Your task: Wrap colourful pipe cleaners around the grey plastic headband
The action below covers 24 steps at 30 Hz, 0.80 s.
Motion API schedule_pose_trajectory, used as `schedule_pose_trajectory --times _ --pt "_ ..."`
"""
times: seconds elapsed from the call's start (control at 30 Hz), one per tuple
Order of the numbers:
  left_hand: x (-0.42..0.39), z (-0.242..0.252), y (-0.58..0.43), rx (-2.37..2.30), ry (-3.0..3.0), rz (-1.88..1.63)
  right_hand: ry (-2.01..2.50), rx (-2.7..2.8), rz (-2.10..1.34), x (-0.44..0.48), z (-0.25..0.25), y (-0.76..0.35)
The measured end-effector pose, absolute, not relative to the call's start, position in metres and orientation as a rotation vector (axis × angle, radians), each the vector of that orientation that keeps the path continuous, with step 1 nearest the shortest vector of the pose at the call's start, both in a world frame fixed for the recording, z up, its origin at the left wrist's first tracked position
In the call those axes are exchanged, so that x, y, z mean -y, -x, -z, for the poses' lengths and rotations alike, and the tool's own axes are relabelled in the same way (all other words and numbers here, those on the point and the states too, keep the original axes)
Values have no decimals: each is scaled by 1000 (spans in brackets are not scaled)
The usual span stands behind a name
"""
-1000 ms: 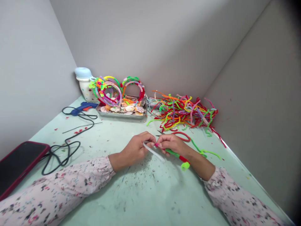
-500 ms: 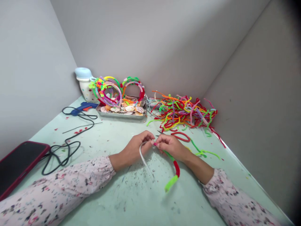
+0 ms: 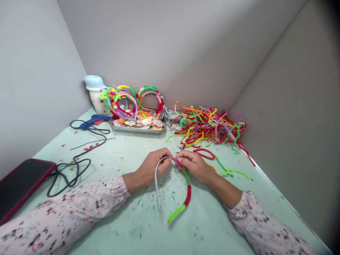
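The headband point(image 3: 188, 194) arches between both hands, its crown pinched: left grip point(image 3: 154, 165) narrow on the bare grey side, right grip point(image 3: 193, 165) on the pink wrap just beside; both ends curve below over the desk point(image 3: 127, 221).

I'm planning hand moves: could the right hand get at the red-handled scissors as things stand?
Probably yes: the scissors lie partly uncovered just beyond the right hand, though that hand holds the wrapped band.
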<state>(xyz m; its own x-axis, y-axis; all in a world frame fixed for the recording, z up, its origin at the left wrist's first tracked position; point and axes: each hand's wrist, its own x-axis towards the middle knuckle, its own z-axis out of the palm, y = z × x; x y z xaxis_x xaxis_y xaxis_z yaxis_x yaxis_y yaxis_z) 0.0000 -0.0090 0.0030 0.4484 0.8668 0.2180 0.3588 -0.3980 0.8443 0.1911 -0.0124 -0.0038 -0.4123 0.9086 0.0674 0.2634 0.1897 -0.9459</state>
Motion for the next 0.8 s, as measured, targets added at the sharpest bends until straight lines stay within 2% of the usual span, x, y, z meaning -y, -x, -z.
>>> schedule_pose_trajectory --times 0.27,0.8 --pt "9 -4 0 -1004 -1998 -864 1118 1939 -997 13 0 -189" --pt "9 -4 -2 -1153 -2104 -866 1137 1917 -1060 11 3 -191"
